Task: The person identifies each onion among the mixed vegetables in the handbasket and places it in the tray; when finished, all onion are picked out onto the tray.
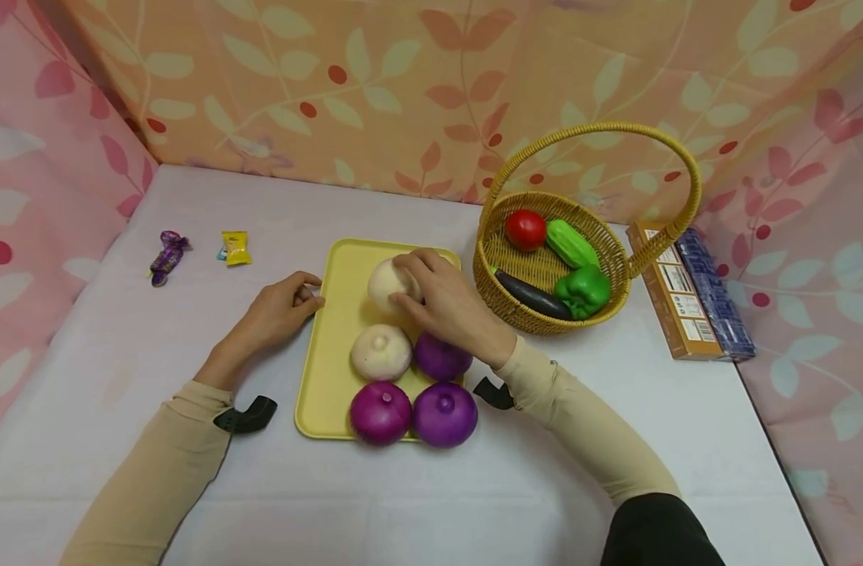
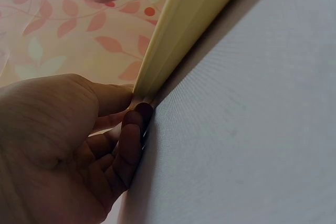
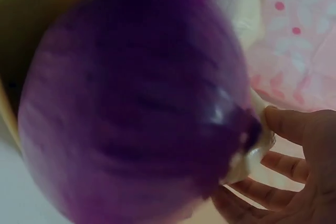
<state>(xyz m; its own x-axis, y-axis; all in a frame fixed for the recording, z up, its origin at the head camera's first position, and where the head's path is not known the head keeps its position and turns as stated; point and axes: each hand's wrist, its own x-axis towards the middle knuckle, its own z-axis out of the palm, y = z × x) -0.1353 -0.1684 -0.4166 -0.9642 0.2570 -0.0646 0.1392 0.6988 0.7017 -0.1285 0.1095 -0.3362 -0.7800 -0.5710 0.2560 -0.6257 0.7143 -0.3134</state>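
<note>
Three round purple onions [image 1: 445, 413] and two round white onions [image 1: 381, 352] on one yellow plastic tray [image 1: 336, 330]. One woven wicker basket [image 1: 601, 236], holding four toy vegetables. Two wrapped candies [image 1: 236, 247]. Two flat cardboard boxes [image 1: 673, 291].

The person's left hand [image 1: 279, 310] lies low in front of them, its back turned up, the wrist straight and the forearm in a beige sleeve running back toward the lower left. Its fingers [image 2: 131, 140] are curled, and thumb and fingertips pinch the rim of the pale yellow plastic tray [image 1: 332, 346]. A black strap sits at that wrist. The right hand [image 1: 442, 303] reaches forward and inward from the lower right, palm down, fingers spread and bent over the white round onion [image 1: 385, 284], which they grip from above. Its forearm wears the same beige sleeve, with a black strap at the wrist.
</note>
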